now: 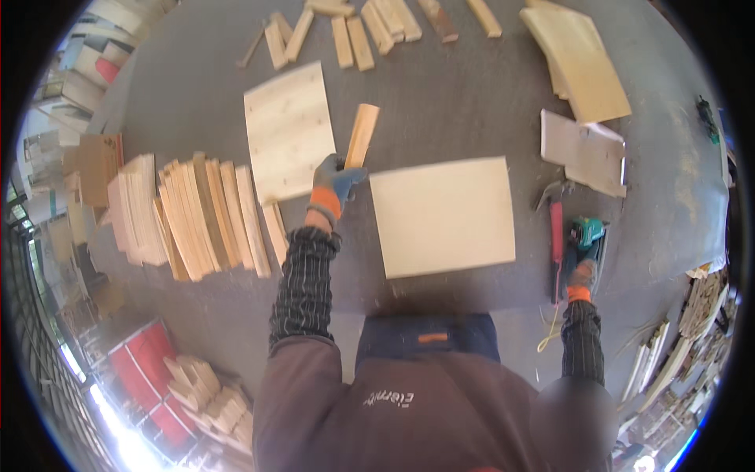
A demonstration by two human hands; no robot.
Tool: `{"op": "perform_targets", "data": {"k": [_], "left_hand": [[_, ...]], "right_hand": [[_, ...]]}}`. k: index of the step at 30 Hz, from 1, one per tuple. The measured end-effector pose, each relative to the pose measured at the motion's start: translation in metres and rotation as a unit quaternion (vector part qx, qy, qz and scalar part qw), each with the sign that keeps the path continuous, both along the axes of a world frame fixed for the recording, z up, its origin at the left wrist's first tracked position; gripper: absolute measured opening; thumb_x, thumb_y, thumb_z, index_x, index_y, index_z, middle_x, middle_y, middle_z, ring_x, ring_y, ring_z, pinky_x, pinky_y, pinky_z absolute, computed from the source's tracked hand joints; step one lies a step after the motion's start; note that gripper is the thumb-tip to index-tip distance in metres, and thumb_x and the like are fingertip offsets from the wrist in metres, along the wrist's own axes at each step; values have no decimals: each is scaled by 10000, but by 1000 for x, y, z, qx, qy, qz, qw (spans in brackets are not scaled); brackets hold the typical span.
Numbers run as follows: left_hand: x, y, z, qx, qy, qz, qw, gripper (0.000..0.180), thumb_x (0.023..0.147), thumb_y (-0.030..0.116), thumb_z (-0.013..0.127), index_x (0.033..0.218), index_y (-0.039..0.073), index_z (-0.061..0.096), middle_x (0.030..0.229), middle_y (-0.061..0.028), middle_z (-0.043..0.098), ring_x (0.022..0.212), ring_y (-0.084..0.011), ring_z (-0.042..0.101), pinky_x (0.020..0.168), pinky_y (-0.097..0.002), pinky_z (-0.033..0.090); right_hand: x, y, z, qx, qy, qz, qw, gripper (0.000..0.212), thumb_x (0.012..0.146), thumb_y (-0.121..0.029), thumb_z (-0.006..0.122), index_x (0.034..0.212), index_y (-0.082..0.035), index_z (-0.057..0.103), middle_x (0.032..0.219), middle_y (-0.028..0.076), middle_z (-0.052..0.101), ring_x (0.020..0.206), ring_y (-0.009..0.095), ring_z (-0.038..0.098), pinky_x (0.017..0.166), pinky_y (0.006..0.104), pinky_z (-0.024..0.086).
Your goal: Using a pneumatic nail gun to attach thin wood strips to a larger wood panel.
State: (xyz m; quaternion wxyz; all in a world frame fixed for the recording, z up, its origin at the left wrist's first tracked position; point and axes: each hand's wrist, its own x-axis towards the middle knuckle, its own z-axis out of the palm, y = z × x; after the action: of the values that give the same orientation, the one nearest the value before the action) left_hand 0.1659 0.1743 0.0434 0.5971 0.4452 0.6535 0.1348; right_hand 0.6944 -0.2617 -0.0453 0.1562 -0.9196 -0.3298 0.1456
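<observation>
My left hand (pixel 336 182), in a grey and orange glove, grips the near end of a short wooden slat (pixel 362 132) and holds it over the table. Just right of it, a rectangular plywood panel (pixel 443 217) lies flat in front of me. Another pale panel (pixel 289 130) with knots lies beyond and left of that hand. At the right, my gloved right hand (pixel 581 277) is closed round the handle of a teal and black nail gun (pixel 587 234); its fingers are partly hidden. A hammer (pixel 557 240) with a red handle lies beside the nail gun.
Upright-lying rows of wooden slats (pixel 200 218) fill the left of the table (pixel 456 102). Several short wood pieces (pixel 381 23) lie along the far side. Bent boards (pixel 578 59) and a broken panel (pixel 586 153) lie far right. A yellow hose (pixel 548 340) hangs by the near edge.
</observation>
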Motion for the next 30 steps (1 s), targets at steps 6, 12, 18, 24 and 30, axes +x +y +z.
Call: {"op": "perform_targets", "data": {"k": [6,12,18,24,30], "left_hand": [[-37,-174,-23,173,141,2,975,431,888,230,763,1186,-59,646,940,-226,741,805,-326,716,724,-451,565],[-15,-216,-23,136,71,92,984,438,898,215,717,1211,-87,667,1026,-267,747,938,-360,732,851,-448,555],[-12,-221,-10,-31,-244,230,942,430,966,205,671,1286,-80,636,1072,-146,719,941,-297,713,871,-396,577],[-17,-239,-46,-149,-469,333,804,503,1137,353,488,1450,-41,502,1330,-201,624,1203,-300,632,1059,-473,544],[-17,-234,-25,-127,-461,281,832,474,1130,293,487,1421,-80,511,1334,-233,634,1169,-328,690,1004,-487,609]], "right_hand": [[12,11,24,15,24,31,999,513,1025,-236,668,1470,-10,553,1216,166,725,1060,252,689,940,366,519],[-42,10,69,160,104,104,976,398,1053,-217,664,1388,-3,629,1212,86,758,1077,173,683,941,320,533],[-214,70,155,125,384,60,913,148,995,-124,702,1135,-82,686,839,-28,676,685,76,577,584,281,469],[-262,86,161,55,427,126,893,238,989,-100,702,1216,-38,662,880,-7,703,742,63,587,632,274,486],[-253,92,168,37,478,123,869,196,1017,-149,679,1185,-51,659,794,-36,637,660,54,549,570,260,459]]}}
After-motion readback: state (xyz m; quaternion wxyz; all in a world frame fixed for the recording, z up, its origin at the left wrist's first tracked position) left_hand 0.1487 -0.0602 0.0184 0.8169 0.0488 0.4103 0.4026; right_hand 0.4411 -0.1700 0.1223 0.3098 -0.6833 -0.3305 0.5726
